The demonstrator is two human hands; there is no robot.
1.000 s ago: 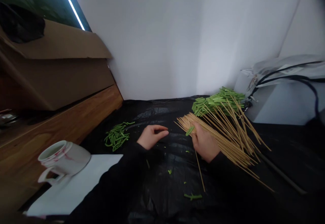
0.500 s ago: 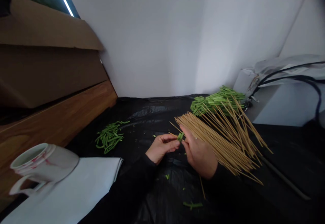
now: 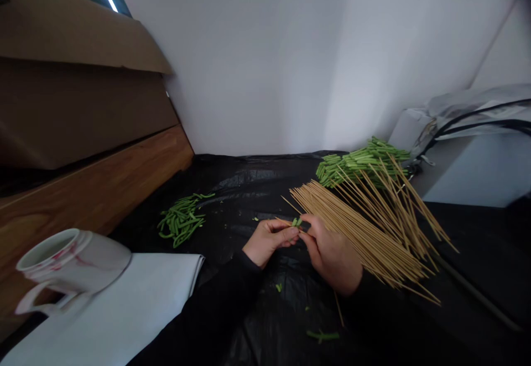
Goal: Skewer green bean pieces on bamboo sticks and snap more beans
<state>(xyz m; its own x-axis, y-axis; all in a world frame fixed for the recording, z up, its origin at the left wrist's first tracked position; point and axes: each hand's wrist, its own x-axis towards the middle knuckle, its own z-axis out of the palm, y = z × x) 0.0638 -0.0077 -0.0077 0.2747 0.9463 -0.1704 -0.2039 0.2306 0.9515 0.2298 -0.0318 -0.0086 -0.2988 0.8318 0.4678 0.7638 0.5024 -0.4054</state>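
My left hand (image 3: 267, 241) is closed in a pinch around a thin wooden skewer (image 3: 282, 221), whose tip pokes out to the left above its fingers. Short green bean pieces (image 3: 296, 222) sit between the fingertips of both hands, at the skewer. With thumb and index finger, my right hand (image 3: 334, 252) pinches at these pieces; its other fingers are curled and partly hidden. Beyond the right hand lies a bundle of wooden skewers (image 3: 352, 222). Below that hand a thin stick (image 3: 339, 309) sticks out, its upper end hidden.
Stacked skewered beans (image 3: 365, 161) lie by the wall, with loose cut beans (image 3: 181, 219) at the left. A mug (image 3: 78, 261) stands on a folded white sheet (image 3: 124, 299). Bean scraps (image 3: 322, 336) dot the black plastic sheet (image 3: 244, 186). A cardboard box (image 3: 83, 106) is at left.
The right fingers have closed in lower over the bean pieces, which now show less between the fingertips. The whole view has shifted slightly; the piles lie as before.
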